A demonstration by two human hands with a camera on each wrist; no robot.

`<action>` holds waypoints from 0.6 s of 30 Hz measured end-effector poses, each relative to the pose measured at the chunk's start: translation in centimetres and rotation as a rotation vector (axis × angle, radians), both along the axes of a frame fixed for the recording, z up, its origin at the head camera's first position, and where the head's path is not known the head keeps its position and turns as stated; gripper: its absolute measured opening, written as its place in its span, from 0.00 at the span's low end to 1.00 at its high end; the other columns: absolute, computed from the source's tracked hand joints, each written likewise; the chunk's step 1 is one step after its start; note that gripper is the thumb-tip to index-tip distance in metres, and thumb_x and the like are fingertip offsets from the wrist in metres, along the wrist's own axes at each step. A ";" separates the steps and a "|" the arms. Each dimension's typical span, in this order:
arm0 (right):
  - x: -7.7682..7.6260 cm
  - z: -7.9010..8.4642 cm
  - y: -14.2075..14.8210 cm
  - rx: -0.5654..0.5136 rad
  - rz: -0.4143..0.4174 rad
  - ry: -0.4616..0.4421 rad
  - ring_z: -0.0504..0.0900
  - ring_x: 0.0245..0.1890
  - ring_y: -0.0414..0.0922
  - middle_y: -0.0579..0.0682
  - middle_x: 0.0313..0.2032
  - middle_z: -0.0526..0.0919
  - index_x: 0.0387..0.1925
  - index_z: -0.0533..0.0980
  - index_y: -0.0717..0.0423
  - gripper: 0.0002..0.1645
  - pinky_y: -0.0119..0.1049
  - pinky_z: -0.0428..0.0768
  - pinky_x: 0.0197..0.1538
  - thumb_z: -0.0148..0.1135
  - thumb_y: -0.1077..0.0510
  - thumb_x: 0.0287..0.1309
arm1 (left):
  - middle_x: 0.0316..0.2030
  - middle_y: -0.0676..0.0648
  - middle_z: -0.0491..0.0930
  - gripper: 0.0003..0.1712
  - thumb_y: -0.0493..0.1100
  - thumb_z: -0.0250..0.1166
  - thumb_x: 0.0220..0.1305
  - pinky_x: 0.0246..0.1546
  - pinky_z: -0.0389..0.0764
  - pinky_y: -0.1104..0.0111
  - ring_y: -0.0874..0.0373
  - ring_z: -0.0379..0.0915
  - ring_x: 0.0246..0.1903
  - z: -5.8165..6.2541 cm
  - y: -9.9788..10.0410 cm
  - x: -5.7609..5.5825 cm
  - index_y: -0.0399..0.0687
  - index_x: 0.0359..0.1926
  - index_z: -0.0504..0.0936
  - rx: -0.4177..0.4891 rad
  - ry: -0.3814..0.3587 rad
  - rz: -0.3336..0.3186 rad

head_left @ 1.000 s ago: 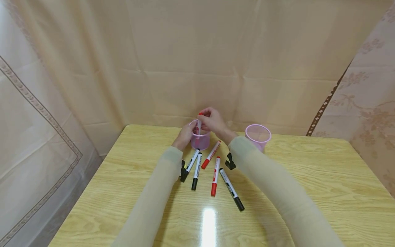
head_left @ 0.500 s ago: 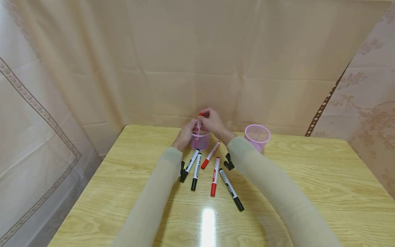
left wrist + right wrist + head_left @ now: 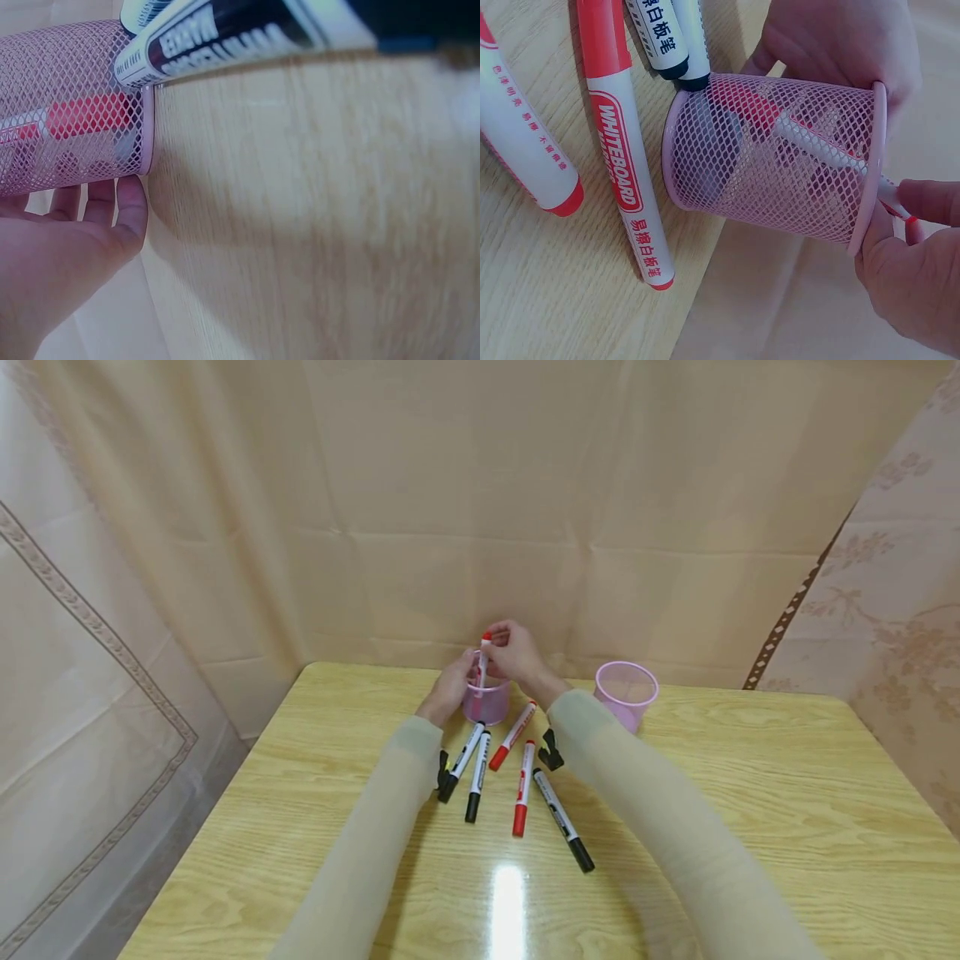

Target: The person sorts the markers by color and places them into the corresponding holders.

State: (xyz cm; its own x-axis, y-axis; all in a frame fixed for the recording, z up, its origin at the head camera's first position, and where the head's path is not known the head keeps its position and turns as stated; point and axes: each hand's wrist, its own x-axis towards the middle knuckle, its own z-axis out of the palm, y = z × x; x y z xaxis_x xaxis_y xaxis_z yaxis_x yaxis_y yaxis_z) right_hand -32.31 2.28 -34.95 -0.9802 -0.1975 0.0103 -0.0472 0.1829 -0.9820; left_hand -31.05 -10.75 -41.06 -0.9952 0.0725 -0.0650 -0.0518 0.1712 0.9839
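Observation:
My left hand point(image 3: 447, 689) holds a pink mesh pen cup point(image 3: 487, 706) by its left side, fingers around the wall in the left wrist view. Pinched near its upper end by my right hand point(image 3: 519, 653), a red-and-white whiteboard marker point(image 3: 482, 664) stands tilted in that cup. Through the mesh in the right wrist view, the marker's red cap point(image 3: 761, 111) shows near the cup's base. Two black-capped markers point(image 3: 477, 777) lie on the table just in front of the cup. A red-capped marker point(image 3: 513, 736) rests to its right, partly under my right wrist.
A second pink mesh cup point(image 3: 627, 685) stands to the right, partly behind my right sleeve. Nearer me lie another red-capped marker point(image 3: 524, 789) and a black-capped one point(image 3: 563, 819). Behind the wooden table point(image 3: 750, 777) hangs a beige curtain point(image 3: 465, 527).
My right forearm has shifted slightly to the left, with the marker still pinched in the cup. My left hand, the cups and the loose markers stay put.

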 end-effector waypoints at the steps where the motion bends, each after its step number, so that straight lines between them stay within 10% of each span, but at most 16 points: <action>1: 0.0 0.0 0.0 0.009 -0.005 0.002 0.76 0.42 0.51 0.56 0.41 0.73 0.53 0.68 0.65 0.18 0.53 0.78 0.49 0.57 0.70 0.61 | 0.59 0.41 0.69 0.32 0.58 0.33 0.76 0.61 0.62 0.56 0.47 0.63 0.58 0.0 0.0 0.0 0.45 0.65 0.68 -0.002 -0.003 -0.002; 18: 0.4 0.1 -0.3 0.120 -0.060 0.070 0.80 0.42 0.53 0.59 0.41 0.78 0.49 0.72 0.63 0.14 0.44 0.82 0.40 0.58 0.69 0.60 | 0.51 0.45 0.69 0.32 0.60 0.32 0.75 0.56 0.62 0.62 0.54 0.62 0.53 0.3 -0.1 0.1 0.46 0.60 0.71 0.000 0.009 0.027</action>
State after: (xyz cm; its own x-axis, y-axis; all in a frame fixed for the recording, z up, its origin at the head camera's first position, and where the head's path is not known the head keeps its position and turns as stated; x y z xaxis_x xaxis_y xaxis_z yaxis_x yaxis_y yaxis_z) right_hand -31.95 1.97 -34.85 -0.9880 -0.1425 0.0588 -0.1002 0.3034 -0.9476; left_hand -30.98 -10.86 -40.81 -0.9974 0.0458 -0.0558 -0.0472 0.1703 0.9843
